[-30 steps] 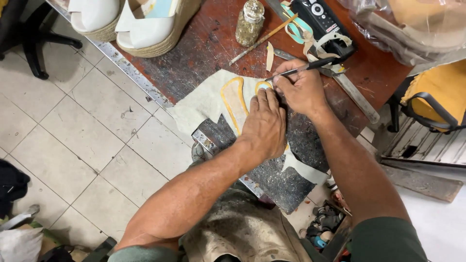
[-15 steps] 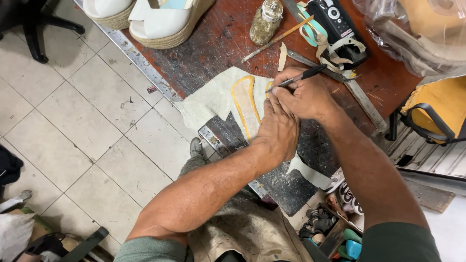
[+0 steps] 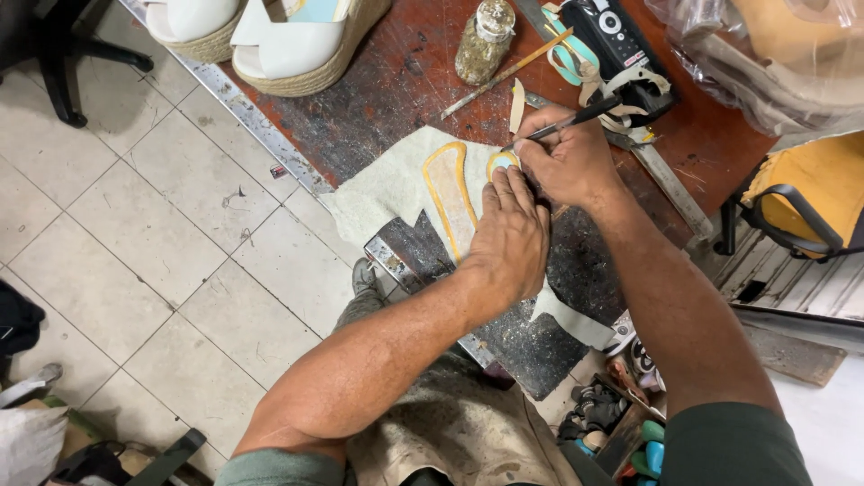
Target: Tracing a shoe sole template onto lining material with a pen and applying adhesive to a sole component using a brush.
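Our right hand (image 3: 567,162) pinches a thin dark brush (image 3: 562,124), tip now on the small yellow-edged patch; our left hand (image 3: 511,236) lies flat, pinning the pale leather sheet (image 3: 396,184). Since a second ago, barely any shift: same edge being coated. Worn red bench (image 3: 378,99), woven-sole sandals (image 3: 288,45) beyond.

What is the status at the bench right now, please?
Left hand flat, pinning pale sheet. Right hand gripping thin brush, tip at small yellow-edged piece. Long yellow-edged strip alongside; nothing obstructing.
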